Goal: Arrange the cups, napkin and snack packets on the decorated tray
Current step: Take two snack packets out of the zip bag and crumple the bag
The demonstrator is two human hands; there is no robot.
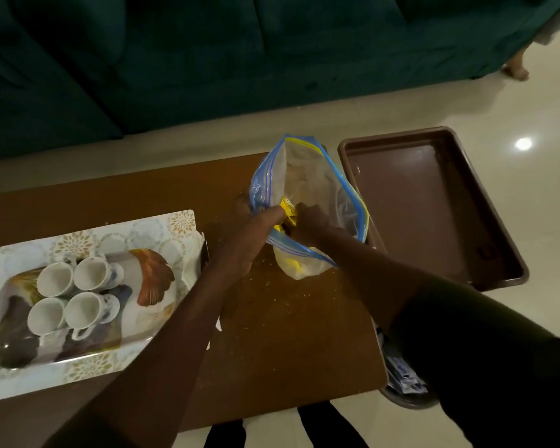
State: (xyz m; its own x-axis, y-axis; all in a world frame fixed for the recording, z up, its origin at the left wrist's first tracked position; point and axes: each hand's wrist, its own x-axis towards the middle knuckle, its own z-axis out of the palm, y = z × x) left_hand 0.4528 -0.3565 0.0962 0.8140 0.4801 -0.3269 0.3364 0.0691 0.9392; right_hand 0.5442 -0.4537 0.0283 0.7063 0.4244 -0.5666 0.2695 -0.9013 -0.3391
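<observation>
The decorated tray [20,379] lies on the left of the brown table with several white cups [88,273] standing together on it. A white napkin [193,258] lies crumpled at the tray's right edge. A clear zip bag [307,176] with a blue seal stands at the table's middle, holding yellow snack packets [288,210]. My left hand [246,234] grips the bag's near rim and holds it open. My right hand [312,221] reaches inside the bag, its fingers on a yellow packet.
An empty brown plastic tray [434,205] sits at the table's right end, overhanging the edge. Crumbs are scattered on the table [288,334]. A dark green sofa [207,59] stands behind. A dark bin [404,392] stands on the floor at the right.
</observation>
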